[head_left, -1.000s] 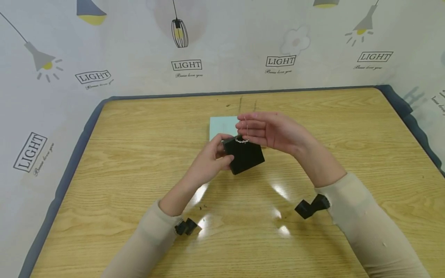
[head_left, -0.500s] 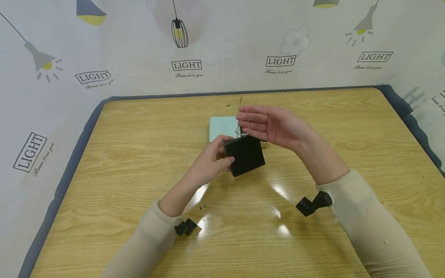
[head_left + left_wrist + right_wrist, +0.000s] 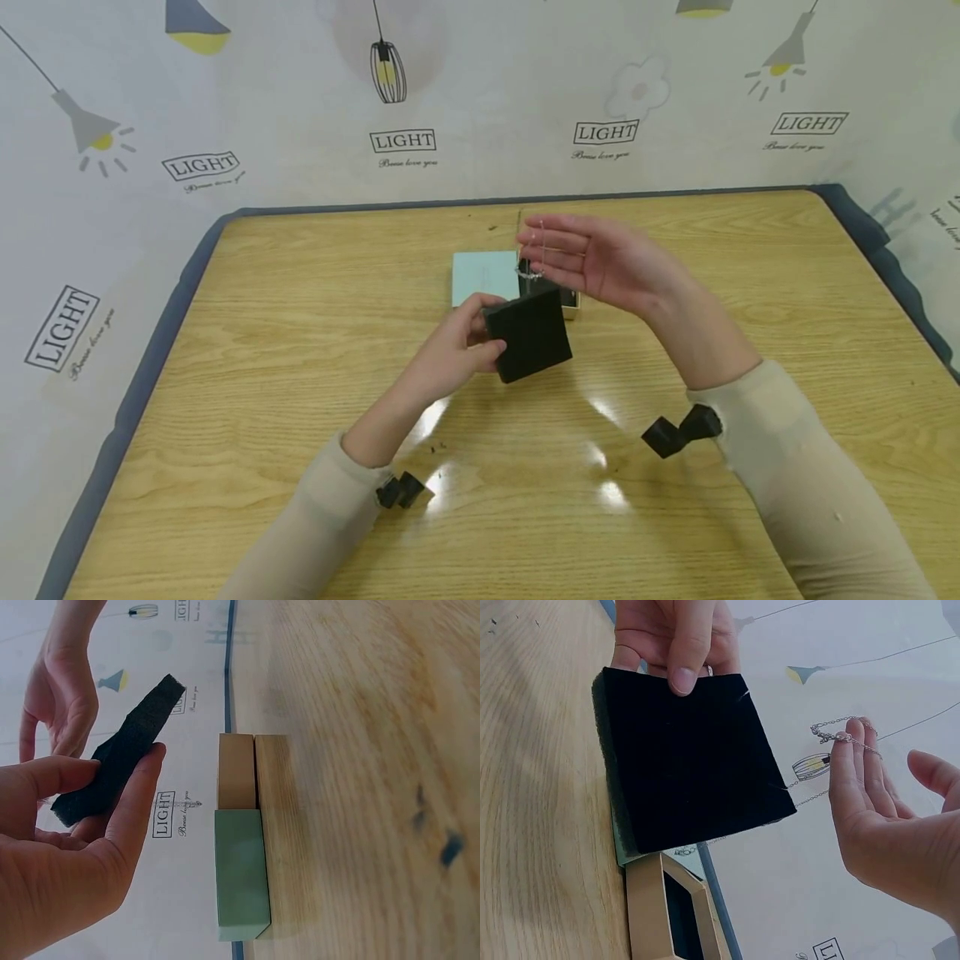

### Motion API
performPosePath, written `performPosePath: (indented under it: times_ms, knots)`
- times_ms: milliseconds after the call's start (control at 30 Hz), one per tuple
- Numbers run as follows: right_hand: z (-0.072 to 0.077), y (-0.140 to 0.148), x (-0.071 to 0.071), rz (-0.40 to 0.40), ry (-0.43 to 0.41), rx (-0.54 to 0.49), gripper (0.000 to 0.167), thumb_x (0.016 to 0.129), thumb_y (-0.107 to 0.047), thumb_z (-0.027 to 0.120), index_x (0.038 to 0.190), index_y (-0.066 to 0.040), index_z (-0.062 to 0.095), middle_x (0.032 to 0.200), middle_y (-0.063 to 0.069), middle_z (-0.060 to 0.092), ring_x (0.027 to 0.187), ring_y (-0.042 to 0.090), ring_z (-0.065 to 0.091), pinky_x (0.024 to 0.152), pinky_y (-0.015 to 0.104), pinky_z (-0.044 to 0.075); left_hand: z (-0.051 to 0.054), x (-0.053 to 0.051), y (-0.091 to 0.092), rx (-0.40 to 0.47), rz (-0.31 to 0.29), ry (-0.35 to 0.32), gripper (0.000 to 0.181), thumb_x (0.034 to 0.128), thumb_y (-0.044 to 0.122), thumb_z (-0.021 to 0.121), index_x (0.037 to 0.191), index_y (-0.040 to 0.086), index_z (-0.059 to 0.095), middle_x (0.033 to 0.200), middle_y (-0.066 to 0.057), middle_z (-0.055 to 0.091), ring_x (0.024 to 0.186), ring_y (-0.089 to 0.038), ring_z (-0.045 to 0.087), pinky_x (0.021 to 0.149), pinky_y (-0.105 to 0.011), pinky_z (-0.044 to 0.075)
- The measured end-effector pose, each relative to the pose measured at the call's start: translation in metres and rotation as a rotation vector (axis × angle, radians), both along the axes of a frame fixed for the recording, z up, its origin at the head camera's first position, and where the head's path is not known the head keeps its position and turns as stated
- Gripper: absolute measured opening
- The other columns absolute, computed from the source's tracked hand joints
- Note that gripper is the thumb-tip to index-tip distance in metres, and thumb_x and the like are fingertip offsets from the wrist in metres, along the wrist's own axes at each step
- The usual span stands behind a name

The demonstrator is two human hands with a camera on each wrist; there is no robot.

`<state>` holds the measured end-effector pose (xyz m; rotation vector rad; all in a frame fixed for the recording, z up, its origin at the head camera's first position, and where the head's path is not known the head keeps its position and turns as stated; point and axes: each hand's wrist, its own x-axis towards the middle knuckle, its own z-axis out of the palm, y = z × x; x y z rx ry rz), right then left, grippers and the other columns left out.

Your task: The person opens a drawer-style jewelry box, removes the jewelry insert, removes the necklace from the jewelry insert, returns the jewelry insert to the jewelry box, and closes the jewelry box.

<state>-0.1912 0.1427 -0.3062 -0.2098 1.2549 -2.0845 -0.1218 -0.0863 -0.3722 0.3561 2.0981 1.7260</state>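
My left hand (image 3: 468,343) pinches a flat square black foam pad (image 3: 532,337), like a jewellery box insert, by its left edge, tilted above the table. To the upper right, my right hand (image 3: 603,258) has nearly straight fingers, with a thin silver chain necklace (image 3: 530,274) draped over them. The right wrist view shows the chain (image 3: 843,738) lying across the fingertips, the thumb standing apart. More chain runs toward the pad's edge, where two small slits show; whether it is attached there is hidden.
Behind the pad on the wooden table (image 3: 300,333) lies a pale teal box lid (image 3: 482,277). Beside it sits a tan box base (image 3: 646,907) with a dark inside, partly hidden by the pad in the head view. A printed curtain (image 3: 495,92) rises behind the table.
My right hand has moved up and slightly right, lifting the necklace from in front of the pad to above it. My left hand and the pad have barely moved; more of the box base shows.
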Motion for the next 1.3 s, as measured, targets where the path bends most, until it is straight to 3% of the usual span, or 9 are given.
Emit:
performPosePath:
  times_ms: [267,567,1000,1300]
  knots:
    - [0.006,0.008,-0.003,-0.03,0.014,-0.024,0.028,0.106,-0.017,0.048,0.125,-0.004,0.063,0.121,0.008,0.071,0.113,0.02,0.069,0.097,0.027,0.058,-0.001,0.0,0.0,-0.014,-0.003,-0.012,0.048,0.0986,-0.002,0.051,0.144,0.006,0.038,0.126,-0.025,0.063,0.111,-0.032,0.066,0.088,-0.049,0.062]
    - [0.017,0.022,-0.013,-0.043,0.008,-0.173,0.03,0.106,-0.013,0.045,0.125,0.002,0.063,0.122,0.014,0.07,0.111,0.023,0.07,0.096,0.032,0.059,0.0,0.0,-0.001,-0.016,-0.002,-0.006,0.048,0.0986,-0.002,0.051,0.145,0.006,0.039,0.128,-0.024,0.063,0.112,-0.033,0.065,0.086,-0.044,0.063]
    - [0.027,0.039,-0.017,-0.149,0.0,-0.163,0.032,0.105,-0.012,0.047,0.133,0.002,0.056,0.128,0.015,0.068,0.115,0.024,0.068,0.095,0.032,0.059,0.0,0.001,-0.002,-0.006,-0.005,-0.007,0.047,0.0989,-0.002,0.05,0.143,0.006,0.039,0.13,-0.024,0.062,0.113,-0.034,0.065,0.088,-0.053,0.061]
    - [0.026,0.05,-0.021,-0.188,-0.047,-0.194,0.028,0.104,-0.009,0.049,0.128,0.002,0.059,0.124,0.017,0.069,0.113,0.027,0.069,0.093,0.035,0.061,-0.001,0.001,-0.002,-0.003,0.0,-0.007,0.046,0.0982,-0.003,0.051,0.143,0.005,0.04,0.131,-0.025,0.061,0.116,-0.037,0.064,0.088,-0.053,0.061]
